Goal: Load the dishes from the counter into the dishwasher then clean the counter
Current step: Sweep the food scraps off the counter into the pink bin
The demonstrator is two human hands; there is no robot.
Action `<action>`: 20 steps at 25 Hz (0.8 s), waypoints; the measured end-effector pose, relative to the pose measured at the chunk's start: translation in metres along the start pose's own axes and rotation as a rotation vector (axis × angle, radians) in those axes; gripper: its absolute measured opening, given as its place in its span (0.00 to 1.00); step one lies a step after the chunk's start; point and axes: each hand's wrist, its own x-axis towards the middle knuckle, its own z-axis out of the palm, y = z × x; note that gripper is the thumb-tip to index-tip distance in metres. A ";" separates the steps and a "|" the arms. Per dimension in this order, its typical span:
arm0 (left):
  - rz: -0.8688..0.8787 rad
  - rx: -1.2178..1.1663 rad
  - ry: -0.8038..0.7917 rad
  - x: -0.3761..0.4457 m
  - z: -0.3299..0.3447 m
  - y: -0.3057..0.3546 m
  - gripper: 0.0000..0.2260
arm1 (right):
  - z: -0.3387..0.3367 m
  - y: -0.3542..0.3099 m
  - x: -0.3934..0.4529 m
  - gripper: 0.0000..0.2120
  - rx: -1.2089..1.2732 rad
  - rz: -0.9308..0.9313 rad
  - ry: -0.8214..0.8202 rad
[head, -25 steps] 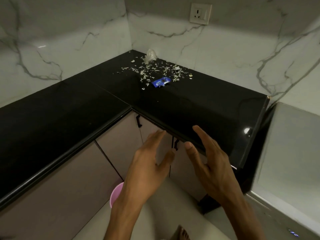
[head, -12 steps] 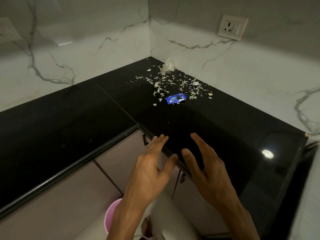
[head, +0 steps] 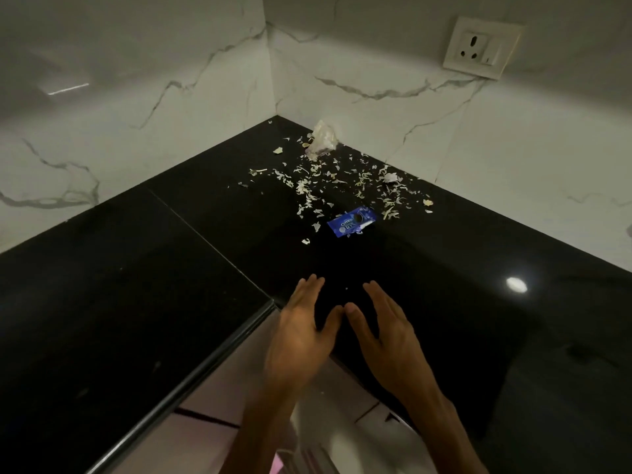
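Black tabletop (head: 171,285), corner section: Oreo wrapper (head: 351,221) lies beyond both hands, pale scraps (head: 328,186) behind it. Left hand (head: 301,333) and right hand (head: 386,333) empty, spread flat (thumbs nearly meeting). Best practice: gather scraps toward the wrapper, cupping.

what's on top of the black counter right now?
On the black counter: scattered pale scraps, a blue Oreo wrapper and a crumpled clear wrapper by the corner. No dishes visible. Left hand and right hand hide a small patch near the edge.
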 end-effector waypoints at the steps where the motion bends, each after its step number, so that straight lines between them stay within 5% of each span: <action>1: -0.017 0.015 -0.010 0.009 0.003 -0.012 0.27 | 0.009 0.002 0.008 0.35 -0.010 0.025 -0.001; 6: -0.213 0.227 -0.098 0.049 0.036 -0.069 0.34 | 0.054 0.032 0.038 0.42 -0.269 0.259 -0.087; 12: -0.262 0.511 -0.066 0.104 0.070 -0.100 0.46 | 0.090 0.063 0.098 0.45 -0.535 0.268 -0.089; 20: -0.260 0.643 -0.012 0.220 0.071 -0.117 0.42 | 0.090 0.054 0.238 0.41 -0.620 0.247 -0.035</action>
